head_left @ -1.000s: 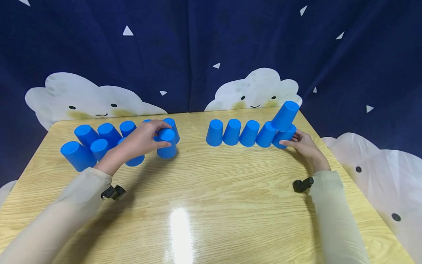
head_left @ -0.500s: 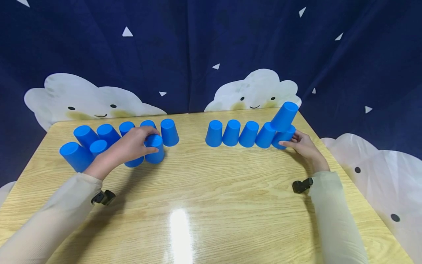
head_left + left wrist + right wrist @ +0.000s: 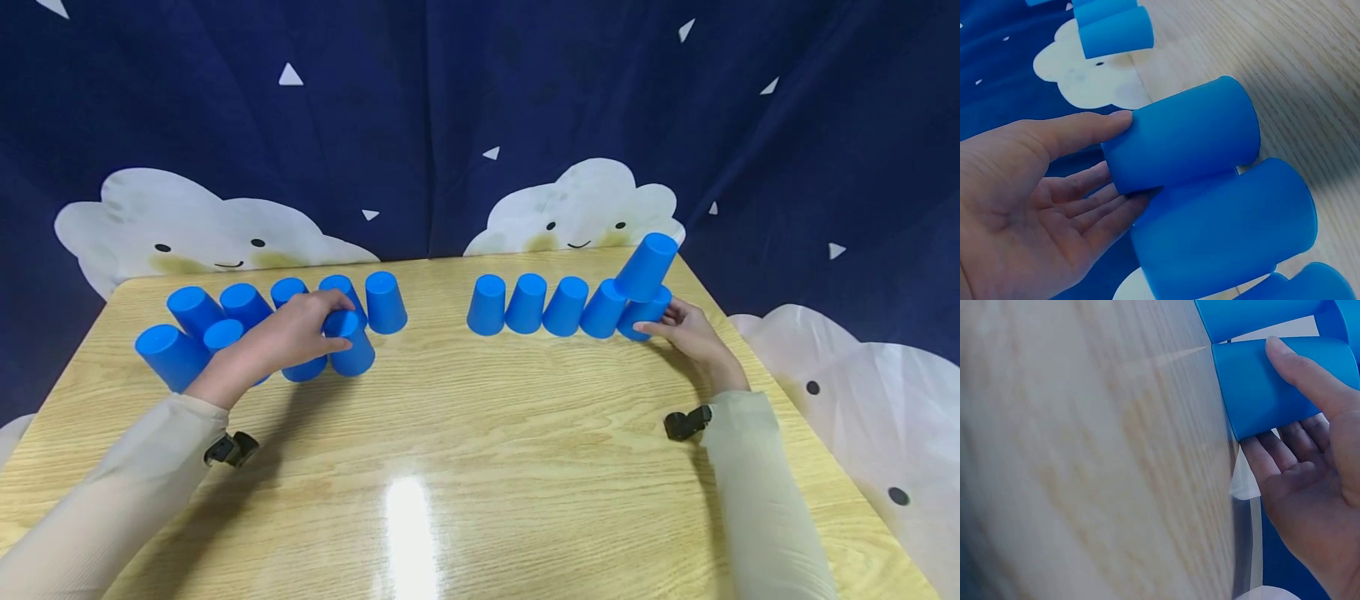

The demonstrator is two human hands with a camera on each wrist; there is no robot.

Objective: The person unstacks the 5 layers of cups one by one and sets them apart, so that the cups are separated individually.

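My left hand (image 3: 285, 337) grips an upside-down blue plastic cup (image 3: 354, 355) near its narrow top, at the front right of the left-hand group. In the left wrist view the thumb lies on one side of this cup and the fingers reach round the other, close against a neighbouring cup (image 3: 1229, 228). My right hand (image 3: 696, 335) holds the end cup (image 3: 642, 317) of the right-hand row, thumb in front and fingers behind. Above it, another inverted cup (image 3: 647, 268) rests across the last two cups of that row.
Several more inverted blue cups (image 3: 174, 357) stand in two rows on the left of the wooden table (image 3: 525, 467). The right-hand row (image 3: 525, 304) runs along the back. A dark blue curtain (image 3: 450, 125) with clouds hangs behind the table.
My left hand has moved left with its cup, away from the back row's end cup and up to the front row; lately it shifts only slightly. The right hand stays put.
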